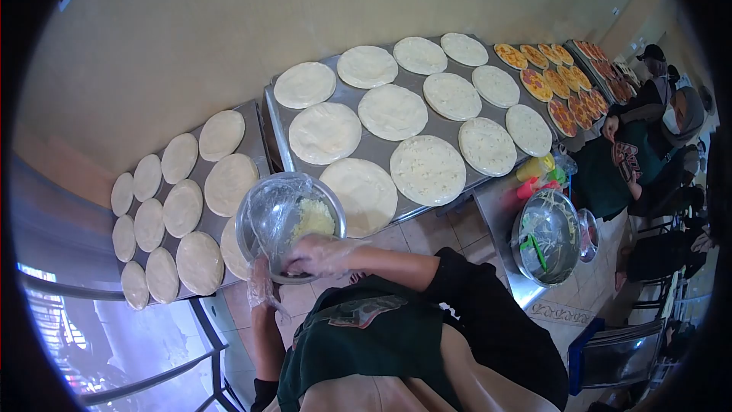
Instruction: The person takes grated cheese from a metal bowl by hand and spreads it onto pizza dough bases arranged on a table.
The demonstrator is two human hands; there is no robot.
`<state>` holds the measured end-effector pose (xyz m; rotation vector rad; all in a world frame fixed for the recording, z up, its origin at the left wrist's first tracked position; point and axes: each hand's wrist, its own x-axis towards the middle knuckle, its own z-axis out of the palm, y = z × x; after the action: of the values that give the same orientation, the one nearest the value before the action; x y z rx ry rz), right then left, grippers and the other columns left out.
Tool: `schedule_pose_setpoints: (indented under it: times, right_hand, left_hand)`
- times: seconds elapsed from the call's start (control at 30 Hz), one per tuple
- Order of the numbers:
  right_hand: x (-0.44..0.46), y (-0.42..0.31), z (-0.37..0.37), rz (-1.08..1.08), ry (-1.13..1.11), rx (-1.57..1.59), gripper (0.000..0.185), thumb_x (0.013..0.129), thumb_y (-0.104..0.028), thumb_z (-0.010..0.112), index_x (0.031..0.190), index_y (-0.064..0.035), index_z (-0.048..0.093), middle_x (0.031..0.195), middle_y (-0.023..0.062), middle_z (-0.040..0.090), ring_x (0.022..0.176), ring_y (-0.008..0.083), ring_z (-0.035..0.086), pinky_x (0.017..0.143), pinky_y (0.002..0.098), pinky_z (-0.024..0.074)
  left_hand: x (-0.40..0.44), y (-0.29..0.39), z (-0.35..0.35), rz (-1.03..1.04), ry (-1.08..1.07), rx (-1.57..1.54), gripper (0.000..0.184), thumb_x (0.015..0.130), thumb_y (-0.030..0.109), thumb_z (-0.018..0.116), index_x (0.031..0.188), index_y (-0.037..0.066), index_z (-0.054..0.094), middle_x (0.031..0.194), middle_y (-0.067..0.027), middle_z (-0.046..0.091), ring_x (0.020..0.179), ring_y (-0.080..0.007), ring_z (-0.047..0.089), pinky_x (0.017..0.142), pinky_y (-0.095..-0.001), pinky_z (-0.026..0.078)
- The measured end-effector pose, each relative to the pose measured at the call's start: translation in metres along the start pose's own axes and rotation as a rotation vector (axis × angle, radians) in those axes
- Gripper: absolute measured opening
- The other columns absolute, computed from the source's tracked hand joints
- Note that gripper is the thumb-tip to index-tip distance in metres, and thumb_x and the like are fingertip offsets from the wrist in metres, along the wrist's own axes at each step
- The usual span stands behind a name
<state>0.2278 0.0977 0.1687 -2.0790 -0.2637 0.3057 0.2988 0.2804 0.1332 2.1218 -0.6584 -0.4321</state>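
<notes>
A round steel bowl [332, 200] with clear plastic film inside holds a pile of pale shredded food [313, 218]. My left hand [261, 287], in a clear plastic glove, is at the bowl's near left rim; its fingers are hard to make out. My right hand [314, 255], also gloved, reaches over the near rim, its fingers curled beside the shredded pile. What those fingers hold, if anything, is hidden. Just beyond the bowl lies a pale dough round [358, 197] on a metal table [284, 131].
More dough rounds [183, 208] cover a table at the left. Topped pizzas [537, 85] sit at the back right. A large steel bowl [562, 230] with a green utensil [539, 251] stands on the right. Beyond it are other people [621, 160].
</notes>
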Motion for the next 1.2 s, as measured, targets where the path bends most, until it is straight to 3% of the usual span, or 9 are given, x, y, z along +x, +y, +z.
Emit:
schedule_pose_setpoints:
  times: [0.1,0.17,0.23,0.3,0.33,0.6,0.8,1.1,1.2]
  right_hand:
    - [-0.004,0.003,-0.007,0.064,0.045,0.532,0.028,0.078,-0.02,0.051,0.102,-0.0056,0.054,0.098,0.0098,0.053,0.092,0.0216,0.051,0.078,0.0322,0.0403]
    - [-0.008,0.009,-0.012,0.166,0.108,0.868,0.03,0.078,-0.019,0.052,0.106,-0.0078,0.052,0.099,0.0061,0.053,0.094,0.02,0.051,0.08,0.0314,0.0403]
    - [-0.02,0.014,-0.029,-0.046,0.245,0.821,0.027,0.079,-0.018,0.053,0.103,-0.0055,0.053,0.104,0.0036,0.05,0.099,0.0175,0.047,0.078,0.0287,0.0426]
    - [-0.021,0.032,-0.045,0.15,0.205,1.363,0.031,0.076,-0.014,0.057,0.104,-0.002,0.051,0.099,0.007,0.052,0.093,0.0159,0.05,0.077,0.0271,0.0429]
    - [-0.027,0.039,-0.055,0.164,0.263,1.292,0.032,0.075,-0.013,0.058,0.103,-0.0008,0.05,0.097,0.0077,0.053,0.09,0.0149,0.051,0.076,0.0261,0.0428]
    - [-0.042,0.136,-0.12,0.62,0.579,0.331,0.019,0.067,-0.004,0.059,0.086,-0.0012,0.06,0.079,0.0052,0.058,0.069,0.0108,0.054,0.066,0.0225,0.0441]
    - [-0.009,0.159,-0.12,0.413,0.537,-0.346,0.018,0.072,-0.018,0.055,0.083,-0.0063,0.062,0.076,0.011,0.06,0.071,0.0204,0.057,0.065,0.0302,0.0436]
    - [0.029,0.127,-0.096,0.323,0.328,-0.695,0.017,0.073,-0.007,0.048,0.086,-0.0051,0.06,0.077,0.0148,0.059,0.07,0.0228,0.057,0.065,0.0317,0.0441]
    - [0.025,0.104,-0.083,0.391,0.29,-0.449,0.018,0.073,-0.008,0.049,0.086,-0.0046,0.06,0.08,0.0165,0.058,0.072,0.0264,0.056,0.067,0.0338,0.044]
  left_hand:
    - [0.001,0.011,-0.001,0.162,-0.031,0.451,0.037,0.081,0.032,0.043,0.095,-0.001,0.048,0.083,-0.0097,0.052,0.075,-0.0201,0.053,0.06,-0.0338,0.044]
    - [0.006,0.011,0.006,-0.116,-0.025,-0.361,0.037,0.081,0.031,0.042,0.097,-0.002,0.048,0.086,-0.0123,0.053,0.079,-0.0224,0.054,0.062,-0.0354,0.047]
    - [0.011,-0.002,0.006,-0.16,-0.015,-0.249,0.035,0.083,0.028,0.039,0.097,-0.003,0.048,0.088,-0.0139,0.053,0.082,-0.0237,0.055,0.065,-0.0357,0.049]
    - [0.018,-0.028,0.008,-0.322,-0.064,-0.516,0.038,0.077,0.022,0.051,0.106,0.0,0.042,0.098,-0.0128,0.051,0.084,-0.0232,0.055,0.063,-0.0352,0.051]
    - [0.014,0.011,-0.002,-0.503,0.003,-0.808,0.042,0.081,0.033,0.043,0.106,-0.001,0.042,0.1,-0.014,0.051,0.083,-0.0239,0.056,0.064,-0.036,0.05]
    - [0.003,-0.02,-0.017,-0.537,0.195,-1.004,0.041,0.082,0.031,0.043,0.108,0.0,0.04,0.103,-0.0148,0.049,0.09,-0.025,0.054,0.068,-0.039,0.05]
    - [-0.002,-0.024,-0.024,-0.553,0.219,-1.063,0.041,0.083,0.031,0.041,0.11,0.0,0.04,0.106,-0.016,0.048,0.094,-0.0269,0.052,0.072,-0.0401,0.048]
    - [-0.01,-0.038,-0.025,-0.485,0.251,-0.938,0.043,0.083,0.034,0.041,0.108,0.0,0.04,0.101,-0.015,0.05,0.089,-0.0253,0.054,0.068,-0.0381,0.049]
    - [-0.012,-0.034,-0.029,-0.508,0.281,-0.975,0.041,0.082,0.033,0.042,0.105,-0.001,0.043,0.099,-0.0149,0.051,0.087,-0.0243,0.055,0.068,-0.037,0.049]
